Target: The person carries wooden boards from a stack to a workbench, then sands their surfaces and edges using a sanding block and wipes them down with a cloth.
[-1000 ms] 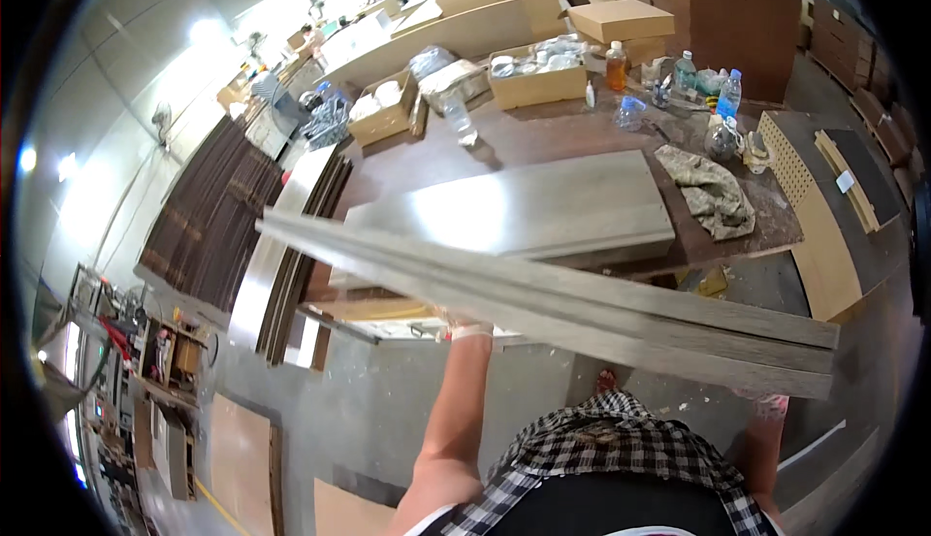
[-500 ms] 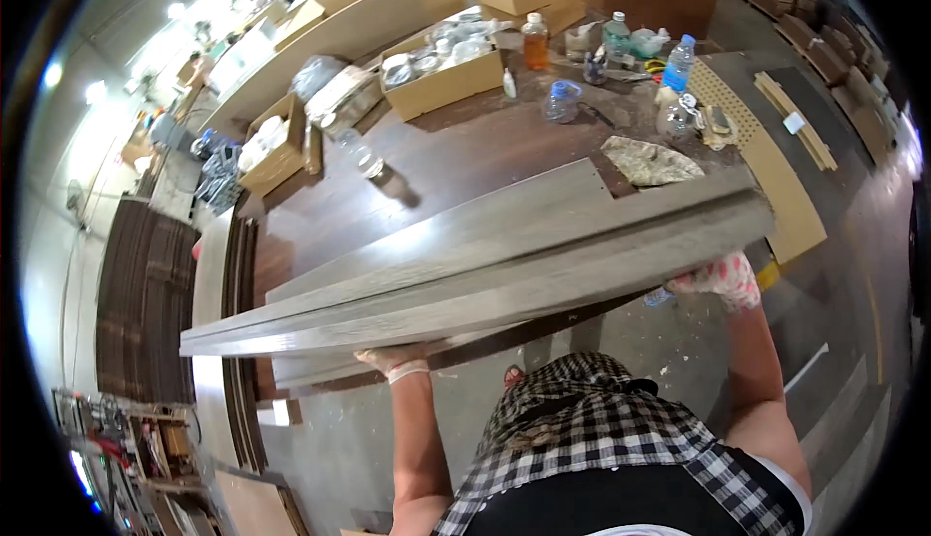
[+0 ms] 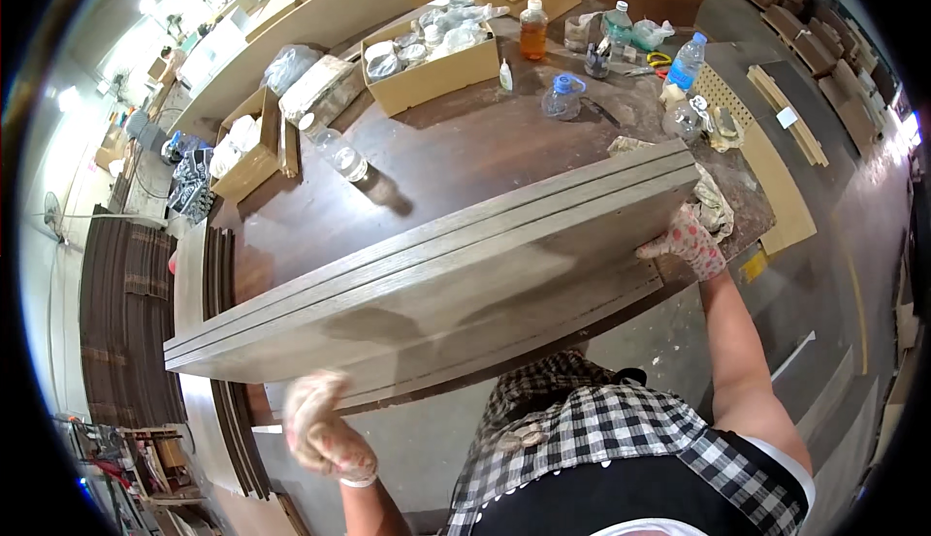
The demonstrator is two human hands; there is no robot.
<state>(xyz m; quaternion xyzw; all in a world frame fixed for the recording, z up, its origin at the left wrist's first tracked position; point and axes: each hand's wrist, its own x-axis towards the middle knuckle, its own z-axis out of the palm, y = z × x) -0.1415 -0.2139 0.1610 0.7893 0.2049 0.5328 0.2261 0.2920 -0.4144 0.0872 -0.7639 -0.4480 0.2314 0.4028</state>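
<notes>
Three boards (image 3: 436, 269) together at the front side of the table (image 3: 456, 182), face against face and set on the long edge; cannot tell if fully upright. Below them, one lower board (image 3: 601, 308), lying flat, with a row of small holes near its front edge. Cannot tell the exact line of contact between these.

Holds the right end of the boards with the right hand (image 3: 689, 242): thumb laid on the near face, other fingers close about the end, partly hidden. Has the left hand (image 3: 330, 429) in front of the left part of the boards, seemingly apart from them, with nothing visible in it; too blurred, so cannot tell if narrow or wide in grip. Wears on both hands light gloves (image 3: 702, 253) with pink spots.

Just behind the right hand, one crumpled cloth (image 3: 716, 208), partly covered by the boards. Farther back on the table, from left to right: one small box (image 3: 254, 173) with white things, one clear bottle (image 3: 339, 155) lying on its side, one larger box (image 3: 436, 87) with plastic-wrapped things, one amber bottle (image 3: 532, 32) upright, one small jug (image 3: 561, 102) with blue top, one blue-labelled bottle (image 3: 687, 65). Left of the table, one stack of panels (image 3: 192, 289), passing behind the left end of the boards in the view.
</notes>
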